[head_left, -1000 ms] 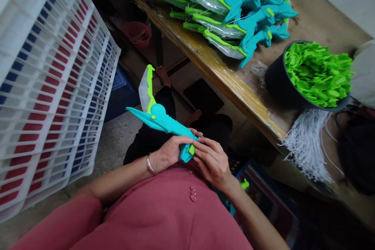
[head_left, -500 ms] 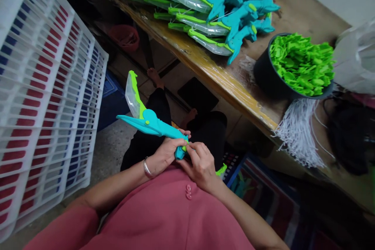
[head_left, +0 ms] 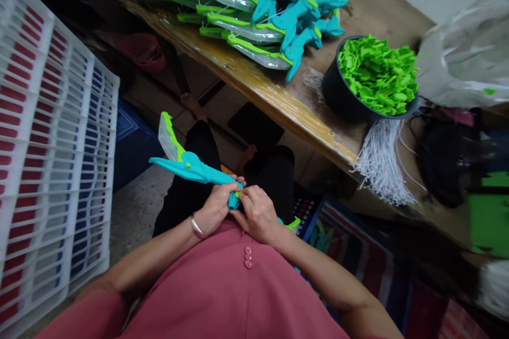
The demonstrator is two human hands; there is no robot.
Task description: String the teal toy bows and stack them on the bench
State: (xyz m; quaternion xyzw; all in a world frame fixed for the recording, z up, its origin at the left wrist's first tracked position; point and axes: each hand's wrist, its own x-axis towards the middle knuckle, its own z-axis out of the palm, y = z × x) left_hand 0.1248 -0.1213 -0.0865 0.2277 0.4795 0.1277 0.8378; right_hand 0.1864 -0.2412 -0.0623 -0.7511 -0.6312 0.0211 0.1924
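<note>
A teal plastic piece (head_left: 199,170) with a clear blade edged in lime green (head_left: 170,140) lies across my lap, its pointed end to the left. My left hand (head_left: 218,205) wraps round its right end. At that same end, my right hand (head_left: 259,212) pinches around a small lime green part (head_left: 237,194), partly hidden by the fingers. On the wooden table above, several similar teal pieces (head_left: 296,16) with green-edged clear blades are stacked. Beside them stands a dark bowl (head_left: 344,96) full of lime green parts (head_left: 377,74).
A white slatted basket (head_left: 75,132) stands at the left. White strings (head_left: 384,161) hang over the table edge (head_left: 286,111). A clear plastic bag (head_left: 469,58) is at the upper right. A blue-edged crate (head_left: 358,238) sits low at the right.
The view has shifted, so the table, bowl and basket appear farther left. Both hands keep hold of the teal piece at its right end, with the fingers only slightly moved.
</note>
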